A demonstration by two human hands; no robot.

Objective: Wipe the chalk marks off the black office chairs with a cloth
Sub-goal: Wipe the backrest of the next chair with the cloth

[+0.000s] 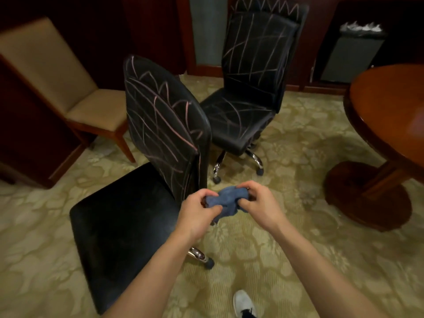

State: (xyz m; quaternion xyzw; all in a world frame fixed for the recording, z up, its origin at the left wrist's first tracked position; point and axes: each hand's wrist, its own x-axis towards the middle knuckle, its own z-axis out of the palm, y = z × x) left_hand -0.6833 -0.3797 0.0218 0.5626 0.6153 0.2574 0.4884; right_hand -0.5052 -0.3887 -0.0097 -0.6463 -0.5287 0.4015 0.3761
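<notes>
Two black office chairs stand on the carpet. The near chair [128, 216] has a plain dark seat, while pink chalk lines cross its backrest [160, 120]. The far chair [250, 88] carries pink chalk lines on both seat and backrest. A crumpled blue cloth [226, 199] hangs bunched between my hands, just right of the near chair's backrest. My left hand [197, 214] grips its left end and my right hand [259, 203] grips its right end.
A beige upholstered chair [68, 88] with wooden legs stands at the left. A round wooden pedestal table [387, 115] fills the right side. A bin with a white liner [353, 53] sits at the back right. My white shoe [244, 304] shows on the patterned carpet.
</notes>
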